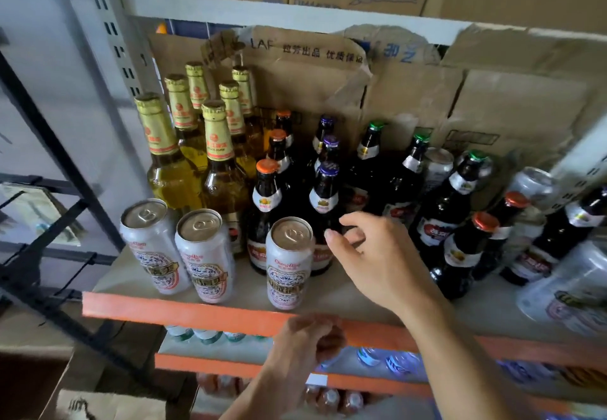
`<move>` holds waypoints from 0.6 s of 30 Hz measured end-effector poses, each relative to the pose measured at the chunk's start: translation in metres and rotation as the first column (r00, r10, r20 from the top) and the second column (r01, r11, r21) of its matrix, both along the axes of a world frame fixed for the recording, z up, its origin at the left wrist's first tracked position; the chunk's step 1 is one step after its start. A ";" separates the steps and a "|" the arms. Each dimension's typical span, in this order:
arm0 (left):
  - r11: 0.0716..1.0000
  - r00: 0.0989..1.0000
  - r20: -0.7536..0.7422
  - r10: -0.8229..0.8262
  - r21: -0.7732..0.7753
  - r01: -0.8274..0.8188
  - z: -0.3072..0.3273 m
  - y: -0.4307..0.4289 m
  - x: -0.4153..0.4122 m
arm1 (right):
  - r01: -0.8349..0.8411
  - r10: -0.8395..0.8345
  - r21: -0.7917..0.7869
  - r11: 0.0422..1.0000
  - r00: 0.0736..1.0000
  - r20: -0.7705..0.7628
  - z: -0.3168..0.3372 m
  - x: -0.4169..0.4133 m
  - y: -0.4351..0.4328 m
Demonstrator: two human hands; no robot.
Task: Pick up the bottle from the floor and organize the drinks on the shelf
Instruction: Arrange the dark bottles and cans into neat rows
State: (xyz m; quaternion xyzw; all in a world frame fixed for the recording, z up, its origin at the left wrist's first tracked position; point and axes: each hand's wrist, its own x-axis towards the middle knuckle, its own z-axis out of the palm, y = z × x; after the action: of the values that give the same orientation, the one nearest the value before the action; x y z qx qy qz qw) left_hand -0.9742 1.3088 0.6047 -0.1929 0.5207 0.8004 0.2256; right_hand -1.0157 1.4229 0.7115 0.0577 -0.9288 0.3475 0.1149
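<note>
Sorting seems under way: right hand (371, 255), fingers apart and empty, hovers by the front can (289, 262) (left hand (308, 337) curled, hold unclear), which next likely needs a firm grasp.
</note>
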 end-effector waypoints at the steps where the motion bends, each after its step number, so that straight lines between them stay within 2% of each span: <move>1: 1.000 1.000 0.001 -0.018 0.001 0.018 0.001 0.005 -0.002 | 0.022 -0.022 -0.040 0.999 1.000 -0.018 0.002 0.004 0.008; 9: 0.985 0.985 0.003 -0.170 -0.021 0.170 0.002 0.042 -0.012 | 0.117 -0.195 -0.308 0.944 0.952 -0.236 0.027 0.031 0.068; 13: 0.979 0.979 0.021 -0.201 -0.034 0.201 0.001 0.064 -0.013 | 0.232 -0.357 -0.360 0.904 0.873 -0.333 0.032 0.043 0.097; 18: 0.973 0.975 0.020 -0.221 -0.066 0.221 0.006 0.083 -0.019 | 0.348 -0.455 -0.340 0.874 0.831 -0.320 0.022 0.049 0.123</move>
State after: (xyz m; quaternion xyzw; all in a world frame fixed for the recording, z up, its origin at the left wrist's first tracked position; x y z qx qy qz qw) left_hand -0.9928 1.3920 0.6108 -0.1462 0.5645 0.7511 0.3097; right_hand -0.9665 1.5460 0.7335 -0.0886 -0.8224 0.4184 0.3752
